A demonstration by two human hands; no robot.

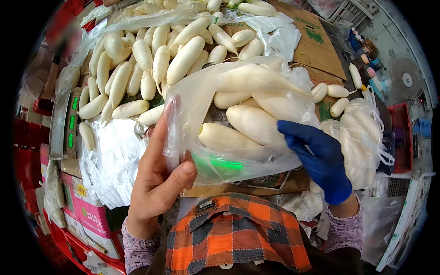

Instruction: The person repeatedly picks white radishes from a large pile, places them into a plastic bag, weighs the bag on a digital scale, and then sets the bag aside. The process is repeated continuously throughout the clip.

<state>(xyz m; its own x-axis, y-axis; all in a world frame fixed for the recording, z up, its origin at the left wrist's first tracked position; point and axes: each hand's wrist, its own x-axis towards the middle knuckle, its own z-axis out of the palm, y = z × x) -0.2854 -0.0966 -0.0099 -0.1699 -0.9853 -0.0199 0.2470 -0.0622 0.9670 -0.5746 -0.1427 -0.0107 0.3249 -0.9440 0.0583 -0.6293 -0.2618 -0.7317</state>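
A clear plastic bag (192,107) full of white radishes (256,123) lies in front of me, its mouth gaping toward my left. My bare left hand (160,174) pinches the gathered edge of the bag between thumb and fingers. On the other side, my right hand (318,160), in a blue glove, rests its stretched fingers against the bag and the radishes inside. Green lit digits shine through the bag's lower part; what carries them is mostly hidden.
Loose white radishes (142,57) are heaped at the far left. Flat plastic bags (110,160) lie left of my hand, near a scale with a green display (72,121). Filled, tied bags (360,137) sit at right, by a red crate (399,137). Flattened cardboard (316,41) lies behind.
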